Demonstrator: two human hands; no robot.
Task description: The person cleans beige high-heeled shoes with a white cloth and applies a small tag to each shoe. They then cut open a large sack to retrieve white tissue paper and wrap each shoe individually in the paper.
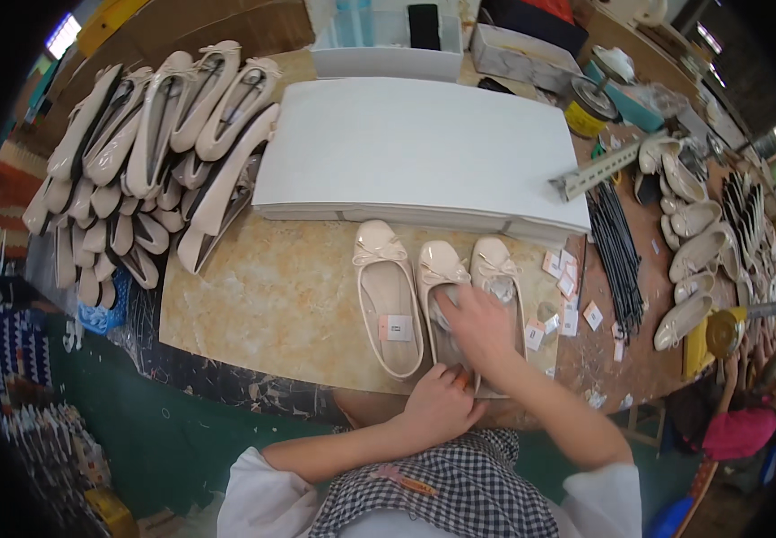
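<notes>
Head view: three cream patent-leather ballet flats with bows are lying side by side at the near edge of a tan, marbled-topped bench (253, 296), just below the middle of the frame. All three are pointing their rounded toes toward the top of the frame, heels toward the bottom. The left shoe (390, 305) is tilting its long axis slightly, toe to the upper left, and is carrying a small white-and-orange paper label (395, 328) on its insole. The middle shoe (442, 260) and the right shoe (495, 255) are running nearly upright in the picture.

The right hand (475, 325) is reaching over the middle shoe, its fingers dipping into the opening; the fingertips are hidden, so I cannot tell whether they are pinching anything. The left hand (442, 408) is curling its fingers at that shoe's heel; whether it is gripping, I cannot tell.

Above the shoes, a large white rectangular block (419, 148) is resting on the bench. More cream flats (150, 170) are lying piled at the upper left, and thin black strips (616, 260) are lying bundled right of centre.
</notes>
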